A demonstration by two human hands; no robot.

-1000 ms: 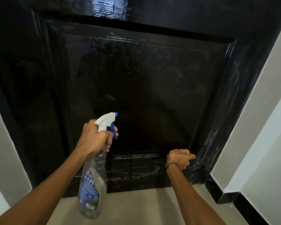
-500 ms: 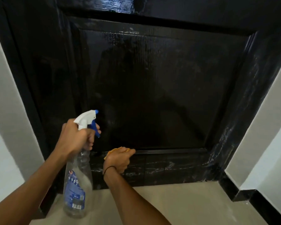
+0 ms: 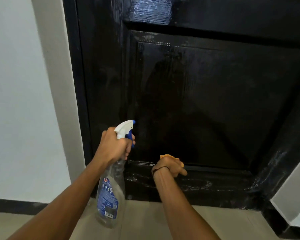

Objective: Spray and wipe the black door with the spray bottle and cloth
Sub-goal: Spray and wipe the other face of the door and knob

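Observation:
The glossy black door (image 3: pixel 215 104) fills the view, with a recessed panel and wet streaks along its bottom rail. My left hand (image 3: pixel 115 146) grips the neck of a clear spray bottle (image 3: pixel 111 193) with a white and blue trigger head, its nozzle pointing at the door's lower left. My right hand (image 3: pixel 170 166) holds an orange cloth (image 3: pixel 168 156) bunched in its fingers against the lower edge of the panel, left of the door's middle. Most of the cloth is hidden behind the hand.
A white wall (image 3: pixel 24 101) stands to the left of the black door frame (image 3: pixel 78 101), with a dark skirting strip (image 3: pixel 16 205) at its foot. Another white wall (image 3: pixel 294 193) angles in at the right. Beige floor tiles (image 3: pixel 145 222) lie below.
My right hand with the cloth has slid left along the door's lower panel edge, from the right corner to left of the middle. The view has swung left. My left hand keeps its hold on the bottle.

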